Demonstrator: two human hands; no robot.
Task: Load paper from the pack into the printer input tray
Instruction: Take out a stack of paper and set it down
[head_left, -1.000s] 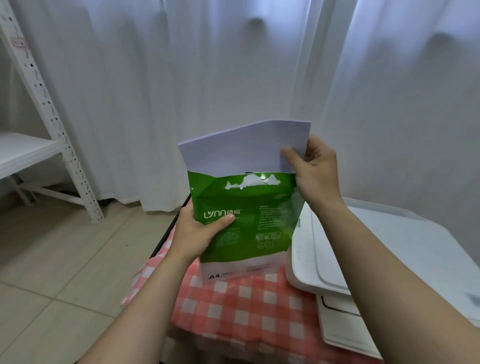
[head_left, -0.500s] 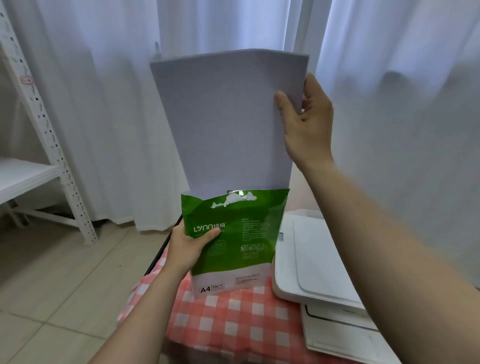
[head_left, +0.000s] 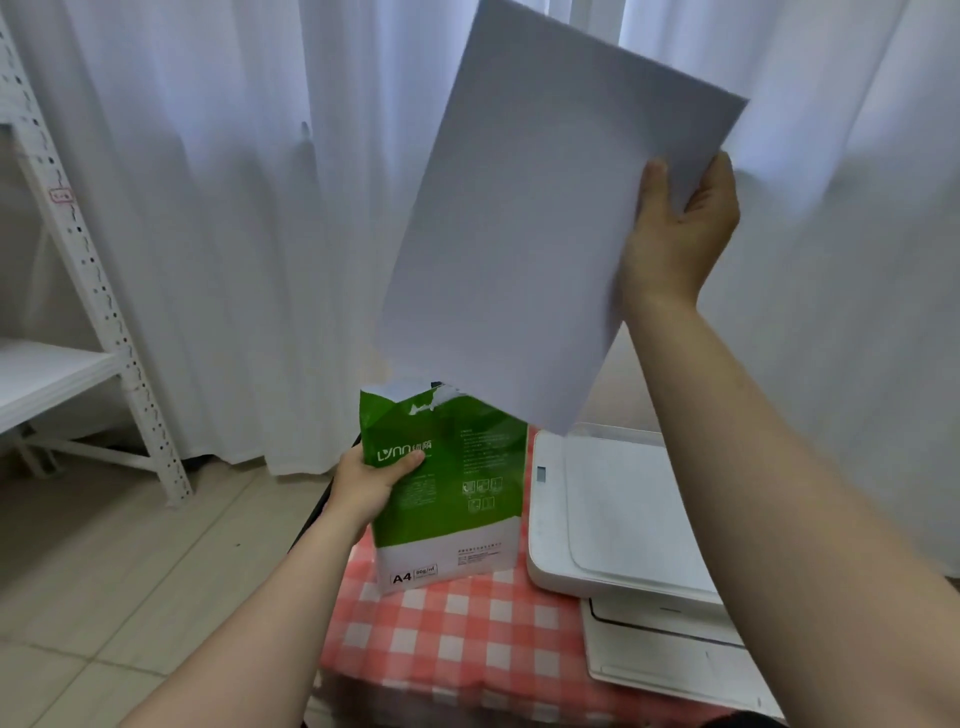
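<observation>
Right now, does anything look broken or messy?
Only the green paper pack: its top is ripped open with a jagged edge, above the left hand gripping it. The paper sheets in the right hand look unharmed.

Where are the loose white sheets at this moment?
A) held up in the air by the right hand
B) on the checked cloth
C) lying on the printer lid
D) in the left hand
A: the right hand pinches the white paper by its edge, raised in front of the curtain, while the left hand grips the green pack.
</observation>
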